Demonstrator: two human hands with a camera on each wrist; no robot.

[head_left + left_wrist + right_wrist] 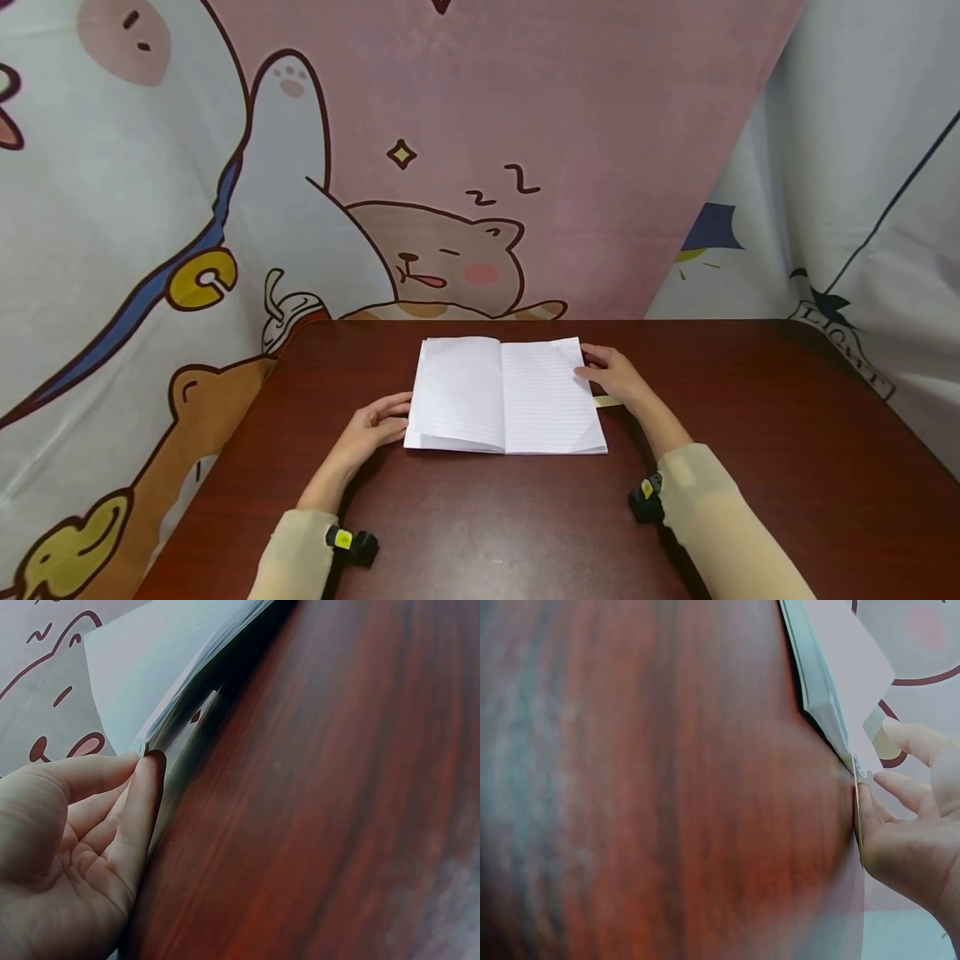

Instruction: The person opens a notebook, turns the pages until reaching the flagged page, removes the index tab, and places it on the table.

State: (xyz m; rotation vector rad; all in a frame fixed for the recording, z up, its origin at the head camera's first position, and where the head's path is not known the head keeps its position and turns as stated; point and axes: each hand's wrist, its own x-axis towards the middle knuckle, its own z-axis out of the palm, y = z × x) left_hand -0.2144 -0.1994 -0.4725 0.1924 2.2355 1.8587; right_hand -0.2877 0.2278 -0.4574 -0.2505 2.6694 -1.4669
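An open notebook (457, 392) with white lined pages lies on the brown table (525, 533). At its left edge my left hand (372, 425) pinches the page stack between thumb and fingers, plain in the left wrist view, where the hand (82, 840) meets the notebook's corner (172, 682). Beside the right edge is my right hand (615, 377), its fingertips at the margin. In the right wrist view, the thumb of this hand (922, 810) stands apart from the other fingers, which touch near the notebook (832, 667). A pale yellow strip (608, 401) sticks out from the right side.
Behind the table hangs a cloth backdrop (585, 167) printed with cartoon animals. It continues down the left side, and white cloth (885, 208) hangs on the right. Each wrist carries a small black camera, the left camera (363, 548) and the right camera (645, 500).
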